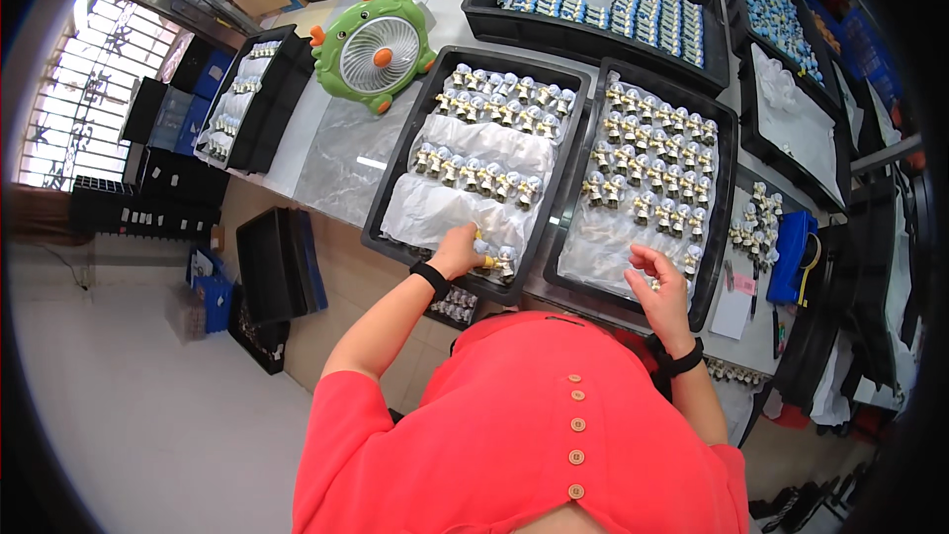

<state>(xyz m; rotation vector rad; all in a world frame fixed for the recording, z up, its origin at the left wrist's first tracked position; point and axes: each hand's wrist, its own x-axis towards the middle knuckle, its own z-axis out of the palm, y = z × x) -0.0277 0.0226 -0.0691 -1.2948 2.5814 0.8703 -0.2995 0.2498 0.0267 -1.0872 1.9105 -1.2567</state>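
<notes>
In the near part of the left black tray (374, 208), my left hand (458, 251) is closed at the lining's edge, fingertips around a small figurine (479, 233) that they partly hide. Another white-headed figurine (505, 259) stands just right of those fingers. My right hand (664, 295) hovers over the near part of the right black tray (727, 208), thumb and forefinger apart. A small pale and yellow bit shows beside its palm; whether it touches the hand I cannot tell. Rows of similar figurines (647, 170) with pale heads and dark bases fill the right tray's far part.
A green dragon-shaped fan (381, 51) stands beyond the left tray. Another black tray (593, 35) at the back holds blue figurines. Loose figurines (756, 222), a white notepad (732, 313) and pens lie at the right. Empty black crates (272, 267) are stacked on the floor at left.
</notes>
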